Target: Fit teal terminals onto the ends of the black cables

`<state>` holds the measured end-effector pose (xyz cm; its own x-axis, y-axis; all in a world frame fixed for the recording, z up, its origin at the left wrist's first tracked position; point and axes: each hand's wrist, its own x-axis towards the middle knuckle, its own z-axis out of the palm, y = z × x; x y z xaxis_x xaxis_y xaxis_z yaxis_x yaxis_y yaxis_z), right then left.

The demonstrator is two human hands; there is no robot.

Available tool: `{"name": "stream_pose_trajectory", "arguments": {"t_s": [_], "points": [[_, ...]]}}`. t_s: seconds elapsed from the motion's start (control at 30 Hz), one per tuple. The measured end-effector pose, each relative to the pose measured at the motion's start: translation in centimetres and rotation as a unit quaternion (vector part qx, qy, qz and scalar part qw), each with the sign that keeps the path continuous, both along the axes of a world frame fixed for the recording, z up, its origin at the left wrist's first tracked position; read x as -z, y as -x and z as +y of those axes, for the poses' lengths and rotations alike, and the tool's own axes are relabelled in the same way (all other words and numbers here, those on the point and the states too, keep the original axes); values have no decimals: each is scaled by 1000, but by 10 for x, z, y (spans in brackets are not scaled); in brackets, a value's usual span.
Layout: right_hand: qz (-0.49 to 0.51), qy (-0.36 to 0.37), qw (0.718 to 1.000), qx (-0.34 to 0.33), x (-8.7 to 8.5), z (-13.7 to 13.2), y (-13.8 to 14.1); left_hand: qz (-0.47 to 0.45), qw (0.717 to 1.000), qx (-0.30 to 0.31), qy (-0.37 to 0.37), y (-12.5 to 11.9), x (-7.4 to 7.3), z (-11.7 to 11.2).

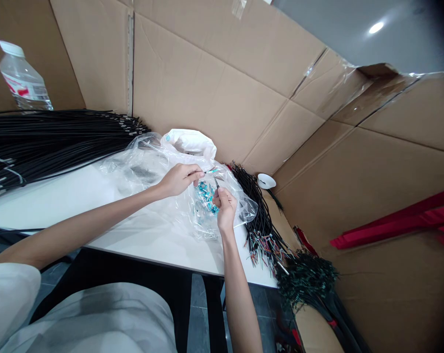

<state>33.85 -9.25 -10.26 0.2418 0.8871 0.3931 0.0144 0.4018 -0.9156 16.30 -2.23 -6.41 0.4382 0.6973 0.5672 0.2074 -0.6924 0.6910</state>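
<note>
My left hand (181,179) is closed in a pinch around a thin wire (208,171), which points to the right and has a teal bit near its end. My right hand (226,205) grips dark tweezers (216,183), their tips pointing up just below that wire. Below and between the hands, many small teal pieces (206,194) lie in a clear plastic bag (192,215) spread over the white table (151,245). At this size I cannot make out whether the tweezer tips hold anything.
Bundled black cables (60,139) cover the table's left, with a water bottle (25,81) behind. A white bag (190,141) leans on the cardboard wall (207,73). Cables with stripped coloured ends (264,245), a small white bowl (266,181) and a dark green bundle (306,277) are right.
</note>
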Motion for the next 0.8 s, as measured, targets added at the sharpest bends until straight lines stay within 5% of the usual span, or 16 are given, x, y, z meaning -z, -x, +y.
{"name": "stream_pose_trajectory", "arguments": {"t_s": [0.4, 0.8], "points": [[29, -64, 988, 139, -11, 16, 20, 40, 999, 21, -7, -4, 1, -6], [-21, -60, 989, 135, -14, 18, 14, 71, 996, 58, 6, -7, 2, -10]]}}
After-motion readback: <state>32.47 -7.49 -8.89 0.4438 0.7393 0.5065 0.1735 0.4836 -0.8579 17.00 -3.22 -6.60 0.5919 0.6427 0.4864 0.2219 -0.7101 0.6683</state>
